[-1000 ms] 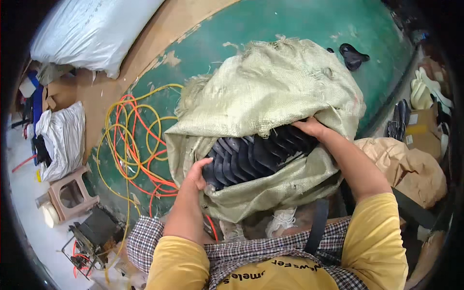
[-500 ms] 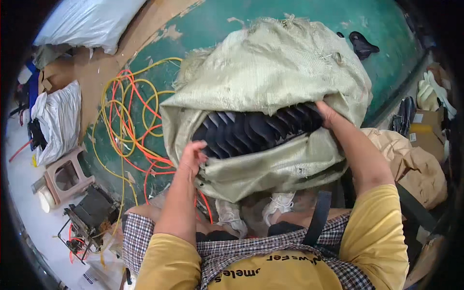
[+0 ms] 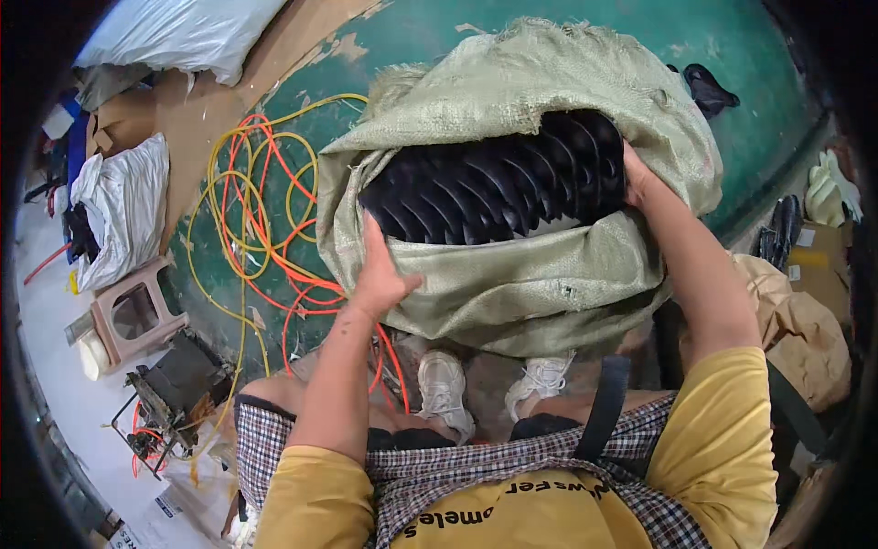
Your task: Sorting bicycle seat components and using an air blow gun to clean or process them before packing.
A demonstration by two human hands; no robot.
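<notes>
Green-painted floor [image 3: 439, 37], worn bare in patches. One woven sack [image 3: 512, 119] stands on it, just ahead of two white shoes [image 3: 444, 389]; one stack of black ribbed soles [image 3: 498, 188] fills its mouth. Left hand [image 3: 380, 274] grips the sack's near lip; right hand [image 3: 636, 178] clasps the stack's right end. Orange and yellow cables [image 3: 265, 210] coil left of the sack. Since 0.5 s ago, the mouth gapes wider.

Under you lies a worn green floor [image 3: 439, 37]; on it rest looped orange and yellow cables [image 3: 261, 215], the woven sack [image 3: 540, 284], a plastic stool [image 3: 133, 311].
</notes>
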